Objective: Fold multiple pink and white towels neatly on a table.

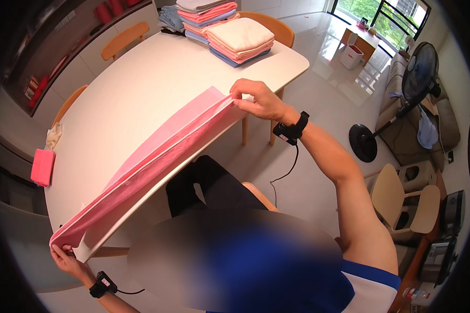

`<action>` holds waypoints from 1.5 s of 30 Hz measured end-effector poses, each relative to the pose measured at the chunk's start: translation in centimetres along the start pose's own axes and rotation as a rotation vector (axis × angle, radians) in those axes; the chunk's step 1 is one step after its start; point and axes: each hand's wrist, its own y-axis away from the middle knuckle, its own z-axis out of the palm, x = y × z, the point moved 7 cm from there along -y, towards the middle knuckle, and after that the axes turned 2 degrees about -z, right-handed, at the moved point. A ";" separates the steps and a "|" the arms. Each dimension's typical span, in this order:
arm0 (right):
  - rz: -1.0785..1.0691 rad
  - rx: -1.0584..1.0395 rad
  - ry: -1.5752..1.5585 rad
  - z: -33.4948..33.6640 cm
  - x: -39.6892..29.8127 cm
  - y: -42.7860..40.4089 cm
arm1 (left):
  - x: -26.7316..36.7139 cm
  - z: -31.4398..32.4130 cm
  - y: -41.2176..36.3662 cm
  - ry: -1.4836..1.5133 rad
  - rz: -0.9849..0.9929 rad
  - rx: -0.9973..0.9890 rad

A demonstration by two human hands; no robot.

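A long pink towel [156,158] with pale edges is stretched lengthwise along the near side of a white table [121,113]. My left hand [69,263] pinches its corner at the lower left, by the table's end. At the upper right, my right hand [260,99] grips the opposite corner between thumb and fingers. Between the hands the edges are drawn taut and lie close together, showing folded layers. Part of the cloth rests on the tabletop beyond the raised edges. Each wrist wears a black strap with a small cabled box.
Folded towels [241,37] stand in stacks at the table's far end. A pink folded bundle [43,167] sits at the left edge. Wooden chairs [125,39] border the table. A standing fan [419,72] and a sofa [391,88] are to the right.
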 end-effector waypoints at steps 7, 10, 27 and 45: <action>0.272 0.102 -0.558 -3.9 -3.0 -0.8 | 2.6 -3.3 -2.0 0.008 0.039 0.024; 0.322 0.028 -0.570 -5.1 -3.5 -0.5 | 3.5 -4.7 -1.8 0.011 0.032 -0.004; 0.494 -0.025 -0.589 -6.6 -4.9 3.4 | 0.4 -3.5 1.8 -0.154 -0.103 -0.199; 0.400 -0.255 -0.163 -7.5 -4.2 5.0 | 1.0 -1.8 6.8 -0.245 -0.276 -0.498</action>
